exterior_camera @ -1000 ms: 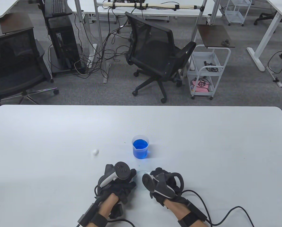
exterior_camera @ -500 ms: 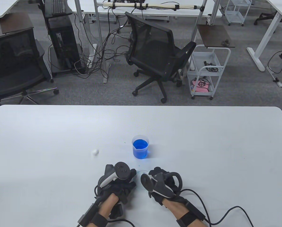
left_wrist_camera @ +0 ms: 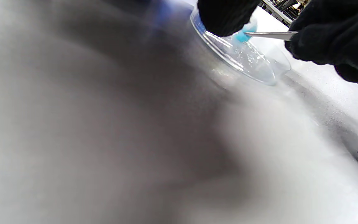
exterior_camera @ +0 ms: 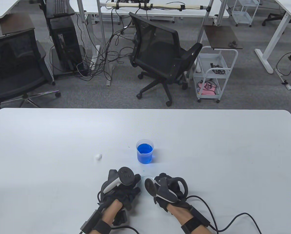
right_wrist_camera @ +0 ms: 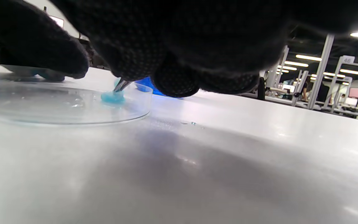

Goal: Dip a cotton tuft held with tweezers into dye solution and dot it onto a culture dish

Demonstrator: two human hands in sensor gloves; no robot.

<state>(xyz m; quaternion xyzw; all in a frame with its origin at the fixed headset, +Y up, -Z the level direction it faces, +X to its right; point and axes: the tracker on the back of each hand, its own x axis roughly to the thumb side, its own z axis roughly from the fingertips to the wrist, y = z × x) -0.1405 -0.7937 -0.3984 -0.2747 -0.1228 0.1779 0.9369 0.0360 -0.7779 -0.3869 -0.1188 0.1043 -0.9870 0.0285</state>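
A clear culture dish (exterior_camera: 145,176) lies on the white table between my hands; it also shows in the left wrist view (left_wrist_camera: 253,63) and the right wrist view (right_wrist_camera: 57,107). My right hand (exterior_camera: 165,188) grips metal tweezers (left_wrist_camera: 272,35) that pinch a blue-dyed cotton tuft (right_wrist_camera: 113,97). The tuft (left_wrist_camera: 240,36) touches the dish floor near its rim. My left hand (exterior_camera: 123,185) holds the dish's left side, one fingertip (left_wrist_camera: 225,15) on the rim. A beaker of blue dye (exterior_camera: 145,151) stands just behind the dish.
A loose white cotton ball (exterior_camera: 97,156) lies on the table left of the beaker. Small droplets (right_wrist_camera: 193,123) sit on the table right of the dish. Glove cables (exterior_camera: 233,219) trail off the front edge.
My right hand has shifted slightly left over the dish with the tweezers. The left hand, beaker and cotton ball have not moved.
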